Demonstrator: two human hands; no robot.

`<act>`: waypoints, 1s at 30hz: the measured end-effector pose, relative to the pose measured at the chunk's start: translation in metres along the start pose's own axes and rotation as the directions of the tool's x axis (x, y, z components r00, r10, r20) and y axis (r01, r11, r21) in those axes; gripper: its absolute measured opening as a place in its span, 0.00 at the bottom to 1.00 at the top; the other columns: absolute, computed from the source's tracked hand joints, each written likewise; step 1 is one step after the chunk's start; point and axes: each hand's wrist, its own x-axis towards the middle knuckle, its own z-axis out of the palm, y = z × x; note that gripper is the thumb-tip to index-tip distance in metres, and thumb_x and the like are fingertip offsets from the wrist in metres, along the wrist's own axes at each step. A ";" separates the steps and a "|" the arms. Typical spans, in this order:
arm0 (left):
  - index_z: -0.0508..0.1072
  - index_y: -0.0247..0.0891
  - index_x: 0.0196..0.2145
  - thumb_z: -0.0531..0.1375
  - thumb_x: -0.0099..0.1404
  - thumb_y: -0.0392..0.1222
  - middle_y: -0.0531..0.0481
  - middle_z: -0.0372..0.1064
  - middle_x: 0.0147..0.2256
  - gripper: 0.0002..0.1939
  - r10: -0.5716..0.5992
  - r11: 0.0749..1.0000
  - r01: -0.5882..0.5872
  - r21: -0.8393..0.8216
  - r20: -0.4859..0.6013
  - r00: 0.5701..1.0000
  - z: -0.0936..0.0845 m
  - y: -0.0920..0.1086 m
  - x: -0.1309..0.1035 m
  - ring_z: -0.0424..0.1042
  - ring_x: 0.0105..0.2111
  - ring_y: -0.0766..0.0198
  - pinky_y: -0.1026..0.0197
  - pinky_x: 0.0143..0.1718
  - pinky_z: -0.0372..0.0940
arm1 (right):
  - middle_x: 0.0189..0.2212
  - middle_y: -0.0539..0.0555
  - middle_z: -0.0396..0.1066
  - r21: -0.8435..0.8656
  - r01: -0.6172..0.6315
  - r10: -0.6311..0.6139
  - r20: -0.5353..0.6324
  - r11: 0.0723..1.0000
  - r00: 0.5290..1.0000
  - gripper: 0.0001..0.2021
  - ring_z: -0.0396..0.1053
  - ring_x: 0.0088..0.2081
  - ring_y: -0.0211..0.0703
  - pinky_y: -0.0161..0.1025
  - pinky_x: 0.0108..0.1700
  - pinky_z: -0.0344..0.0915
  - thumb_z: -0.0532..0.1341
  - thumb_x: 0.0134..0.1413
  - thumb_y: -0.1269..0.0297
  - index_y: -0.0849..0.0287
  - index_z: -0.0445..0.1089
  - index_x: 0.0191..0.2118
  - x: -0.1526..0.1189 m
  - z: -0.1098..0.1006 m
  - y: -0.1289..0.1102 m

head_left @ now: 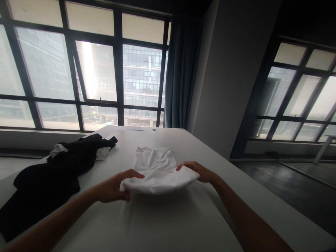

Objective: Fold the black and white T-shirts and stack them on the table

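White cloth (160, 182) between left hand (112, 188) and right hand (198, 170), each pinching one end, is judged light, limp, best held there.

Bright windows (96, 70), blue curtain (181, 73); floor (283, 185) perhaps concrete.

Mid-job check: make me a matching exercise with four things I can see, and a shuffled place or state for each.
Things:
1. White garment
2. Black clothing
3. Curtain
4. Right hand

Places or states:
A. hangs beside the window
B. grips cloth
C. near end held up
D. heaped on the table's left side

Pairs: 1-C, 2-D, 3-A, 4-B
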 end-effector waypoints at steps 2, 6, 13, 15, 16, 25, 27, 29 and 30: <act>0.63 0.46 0.64 0.65 0.56 0.58 0.45 0.59 0.65 0.41 -0.001 0.994 -0.012 0.106 0.125 0.992 0.006 -0.005 0.001 0.59 0.63 0.45 0.48 0.63 0.56 | 0.42 0.57 0.75 0.040 -0.051 0.051 0.003 0.998 0.999 0.16 0.71 0.46 0.51 0.48 0.51 0.66 0.62 0.54 0.55 0.61 0.74 0.41 0.002 0.004 -0.002; 0.66 0.47 0.62 0.61 0.61 0.53 0.47 0.57 0.66 0.32 -0.022 0.964 -0.027 0.266 0.180 0.983 0.018 -0.012 0.007 0.55 0.66 0.47 0.46 0.68 0.47 | 0.35 0.54 0.74 0.130 -0.096 0.097 0.000 0.987 0.995 0.13 0.70 0.38 0.47 0.44 0.44 0.67 0.61 0.52 0.56 0.61 0.71 0.35 0.008 0.013 0.005; 0.80 0.45 0.46 0.58 0.62 0.55 0.46 0.78 0.48 0.20 -0.084 0.981 0.080 0.179 0.011 0.996 0.004 -0.017 -0.004 0.73 0.50 0.48 0.48 0.58 0.61 | 0.32 0.53 0.73 0.084 -0.086 0.087 -0.003 0.993 0.996 0.13 0.68 0.35 0.45 0.41 0.40 0.65 0.61 0.52 0.54 0.62 0.71 0.33 -0.003 -0.001 0.001; 0.81 0.43 0.40 0.60 0.58 0.61 0.46 0.80 0.40 0.22 -0.136 0.990 0.138 0.014 -0.071 0.988 -0.002 -0.012 -0.002 0.74 0.43 0.49 0.50 0.50 0.67 | 0.31 0.53 0.73 0.141 -0.073 0.069 0.033 0.987 0.997 0.17 0.68 0.34 0.44 0.40 0.38 0.65 0.62 0.51 0.50 0.62 0.71 0.33 -0.005 -0.005 -0.004; 0.81 0.41 0.39 0.61 0.56 0.64 0.45 0.79 0.37 0.26 -0.166 0.982 0.154 -0.105 -0.114 0.980 -0.004 -0.009 0.001 0.74 0.40 0.49 0.50 0.47 0.68 | 0.31 0.53 0.73 0.163 -0.055 0.056 0.002 0.985 0.998 0.19 0.69 0.33 0.44 0.40 0.38 0.66 0.63 0.50 0.47 0.62 0.71 0.33 -0.005 -0.006 -0.006; 0.56 0.33 0.64 0.57 0.52 0.75 0.32 0.70 0.52 0.54 -0.594 0.652 0.389 -0.651 -0.120 0.796 0.012 -0.013 0.040 0.76 0.42 0.50 0.52 0.40 0.70 | 0.42 0.61 0.73 0.209 -0.525 0.564 -0.347 0.825 0.749 0.31 0.72 0.37 0.46 0.37 0.32 0.66 0.52 0.61 0.43 0.63 0.62 0.59 0.035 0.030 0.026; 0.50 0.35 0.67 0.65 0.49 0.68 0.30 0.65 0.57 0.57 -0.624 0.693 0.469 -0.548 -0.128 0.771 0.020 -0.024 0.037 0.74 0.46 0.49 0.53 0.42 0.70 | 0.46 0.61 0.72 0.129 -0.541 0.554 -0.285 0.831 0.783 0.32 0.73 0.41 0.46 0.37 0.37 0.67 0.58 0.59 0.48 0.63 0.59 0.63 0.033 0.033 0.031; 0.54 0.36 0.67 0.69 0.47 0.59 0.30 0.61 0.60 0.55 -0.598 0.762 0.487 -0.426 -0.177 0.782 0.027 -0.032 0.034 0.72 0.50 0.48 0.53 0.47 0.68 | 0.48 0.61 0.72 0.064 -0.506 0.504 -0.251 0.860 0.826 0.32 0.72 0.45 0.48 0.39 0.43 0.67 0.64 0.53 0.56 0.63 0.62 0.62 0.029 0.033 0.031; 0.57 0.35 0.66 0.70 0.47 0.56 0.30 0.61 0.61 0.53 -0.566 0.799 0.470 -0.376 -0.204 0.799 0.029 -0.034 0.034 0.71 0.51 0.48 0.52 0.49 0.67 | 0.49 0.61 0.72 0.043 -0.489 0.484 -0.236 0.871 0.843 0.31 0.72 0.47 0.48 0.39 0.46 0.67 0.66 0.50 0.59 0.63 0.65 0.60 0.027 0.033 0.029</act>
